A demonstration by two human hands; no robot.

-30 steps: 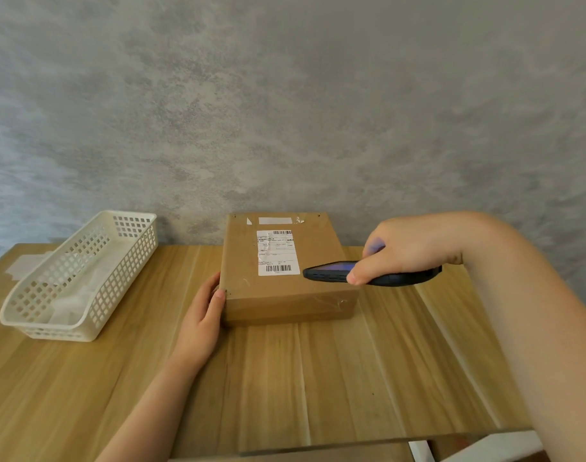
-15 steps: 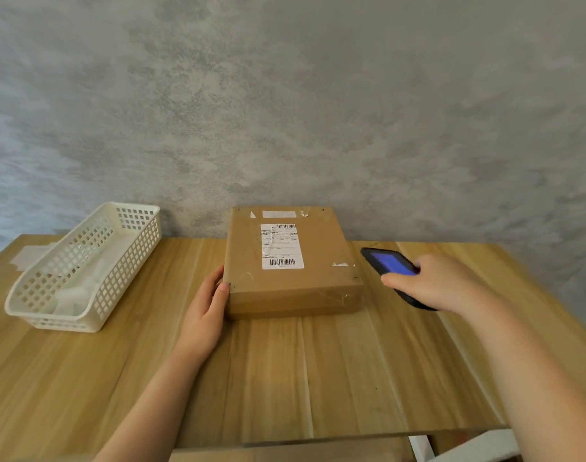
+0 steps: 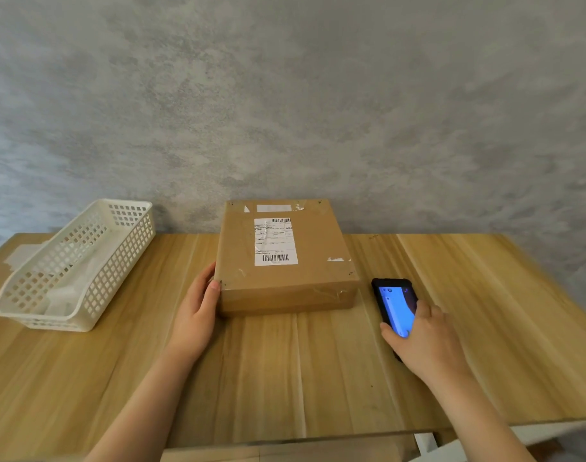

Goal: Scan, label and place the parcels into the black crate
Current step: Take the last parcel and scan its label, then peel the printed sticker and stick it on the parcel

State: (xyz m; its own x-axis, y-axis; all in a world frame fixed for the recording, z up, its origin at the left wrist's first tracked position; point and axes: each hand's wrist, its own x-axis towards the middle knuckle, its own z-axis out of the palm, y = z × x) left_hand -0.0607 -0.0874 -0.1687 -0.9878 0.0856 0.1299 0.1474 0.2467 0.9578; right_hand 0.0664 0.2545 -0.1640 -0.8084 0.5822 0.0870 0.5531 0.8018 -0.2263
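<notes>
Parcel (image 3: 284,258): flat on the surface (image 3: 284,371), label up, against the wall.
Left hand (image 3: 198,311): grip released, fingers against the parcel's left side.
Right hand (image 3: 425,341): grip grasping the scanner (image 3: 393,305), screen lit, right of the parcel.
White basket (image 3: 84,261): far left.

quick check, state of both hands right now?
Left hand: open, fingers straight against the left side of the cardboard parcel.
Right hand: holding the handheld scanner, which lies low at the table, screen lit.
</notes>
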